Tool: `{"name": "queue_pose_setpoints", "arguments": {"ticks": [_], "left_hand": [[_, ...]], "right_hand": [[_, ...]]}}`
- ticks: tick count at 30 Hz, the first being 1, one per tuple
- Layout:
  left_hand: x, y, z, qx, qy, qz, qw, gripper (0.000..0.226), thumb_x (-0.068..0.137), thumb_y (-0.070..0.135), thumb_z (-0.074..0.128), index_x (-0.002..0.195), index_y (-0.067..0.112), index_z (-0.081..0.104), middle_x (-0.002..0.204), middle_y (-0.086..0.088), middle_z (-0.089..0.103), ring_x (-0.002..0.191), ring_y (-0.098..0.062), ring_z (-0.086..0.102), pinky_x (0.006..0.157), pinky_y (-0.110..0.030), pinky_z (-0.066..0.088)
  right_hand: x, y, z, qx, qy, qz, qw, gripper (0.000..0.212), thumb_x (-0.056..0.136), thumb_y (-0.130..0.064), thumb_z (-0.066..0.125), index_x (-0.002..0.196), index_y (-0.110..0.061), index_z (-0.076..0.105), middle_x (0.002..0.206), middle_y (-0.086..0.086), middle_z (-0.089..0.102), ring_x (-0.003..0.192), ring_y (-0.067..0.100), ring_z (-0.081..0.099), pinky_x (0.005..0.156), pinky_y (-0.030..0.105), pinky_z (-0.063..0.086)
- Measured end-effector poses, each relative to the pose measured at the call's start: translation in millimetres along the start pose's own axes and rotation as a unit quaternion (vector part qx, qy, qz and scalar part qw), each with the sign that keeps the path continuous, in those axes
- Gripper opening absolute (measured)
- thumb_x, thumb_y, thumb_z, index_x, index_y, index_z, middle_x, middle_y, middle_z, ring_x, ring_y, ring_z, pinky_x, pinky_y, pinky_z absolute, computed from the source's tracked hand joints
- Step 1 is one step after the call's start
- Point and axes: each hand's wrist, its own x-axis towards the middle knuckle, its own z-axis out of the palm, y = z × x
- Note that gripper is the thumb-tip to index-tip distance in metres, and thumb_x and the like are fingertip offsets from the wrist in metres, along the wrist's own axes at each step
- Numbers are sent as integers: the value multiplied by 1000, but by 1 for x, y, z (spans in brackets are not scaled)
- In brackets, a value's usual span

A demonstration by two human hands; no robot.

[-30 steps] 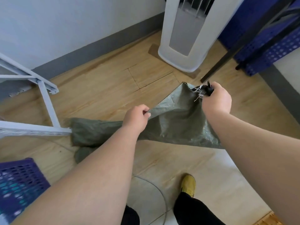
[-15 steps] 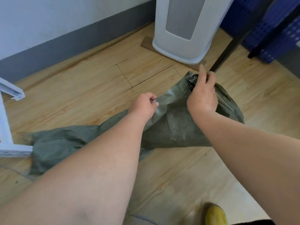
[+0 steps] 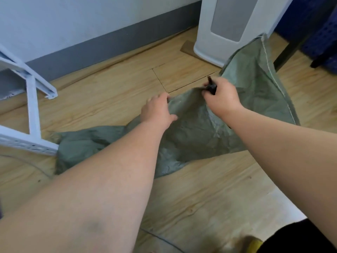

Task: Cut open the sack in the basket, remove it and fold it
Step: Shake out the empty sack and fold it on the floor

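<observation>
The green sack lies spread over the wooden floor, partly lifted at its upper edge by both hands. The left hand pinches that edge, fingers closed on the cloth. The right hand, just beside it along the same edge, grips the cloth together with a small black tool. Beyond the right hand the sack rises in a tall flap with a stitched seam, reaching up in front of the white appliance. The sack's far end trails away from the appliance to the white metal frame, touching its foot.
</observation>
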Motion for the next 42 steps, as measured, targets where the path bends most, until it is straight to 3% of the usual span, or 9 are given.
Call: {"name": "queue_pose_setpoints", "arguments": {"ticks": [8, 15, 20, 22, 26, 31, 36, 39, 42], "left_hand": [[-39, -69, 12, 105, -47, -110, 987, 49, 79, 36, 71, 124, 32, 53, 115, -1, 62, 117, -27, 48, 95, -43, 36], [-15, -55, -5, 224, -103, -151, 957, 24, 86, 19, 64, 110, 19, 64, 111, -6, 58, 111, -23, 53, 70, -31, 43], [3, -64, -6, 56, -182, -296, 936, 24, 94, 19, 56, 76, 4, 60, 64, -3, 68, 83, -18, 66, 83, -29, 53], [14, -55, -21, -11, -108, -308, 945, 18, 93, 12, 50, 85, -1, 61, 79, -10, 70, 89, -24, 67, 83, -29, 53], [24, -32, -60, 14, 141, -150, 978, 29, 90, 4, 52, 118, 10, 56, 127, -13, 47, 103, -34, 59, 85, -42, 49], [34, -32, -97, -26, 263, -57, 963, 26, 87, 4, 52, 106, 22, 54, 120, -7, 41, 88, -26, 50, 98, -49, 41], [21, -56, -96, -86, 383, 3, 920, 32, 78, 4, 57, 102, 24, 58, 124, -2, 43, 103, -26, 53, 98, -47, 43], [-10, -98, -32, -56, 281, -49, 957, 33, 79, 7, 61, 105, 27, 61, 125, -1, 46, 105, -29, 55, 96, -43, 44], [-44, -136, 37, -7, -33, -145, 989, 40, 87, 24, 63, 126, 30, 55, 142, -1, 38, 121, -27, 52, 99, -36, 43]], "right_hand": [[15, 0, -53, 6, 166, 26, 986, 22, 93, -13, 51, 110, -18, 62, 123, 8, 58, 112, 26, 56, 98, 32, 40], [2, 27, -47, -40, 218, 145, 964, 32, 94, -9, 42, 120, -14, 59, 131, 12, 54, 118, 32, 53, 100, 33, 39], [-7, 41, -43, -23, 232, 224, 946, 33, 96, -8, 44, 126, -10, 56, 134, 14, 53, 123, 32, 52, 104, 33, 38], [-10, 44, -46, -22, 235, 237, 942, 32, 97, -9, 45, 127, -10, 55, 133, 15, 54, 123, 32, 51, 103, 34, 38], [-7, 42, -51, -9, 230, 247, 941, 32, 97, -9, 46, 127, -9, 55, 131, 15, 55, 121, 34, 52, 100, 36, 40], [19, 6, -63, 8, 254, 210, 944, 34, 96, -5, 46, 128, -8, 55, 134, 14, 53, 122, 32, 52, 100, 35, 39], [13, -9, -56, 21, 329, 87, 940, 29, 94, -7, 46, 120, -10, 58, 137, 7, 46, 116, 22, 53, 94, 16, 30], [-13, 24, -28, -23, 287, 106, 952, 31, 93, -6, 48, 123, -7, 57, 136, 10, 47, 117, 31, 52, 103, 30, 36], [-40, 82, 11, -168, 116, 207, 957, 30, 90, -6, 52, 118, -1, 60, 119, 24, 56, 106, 42, 57, 92, 44, 47]]}}
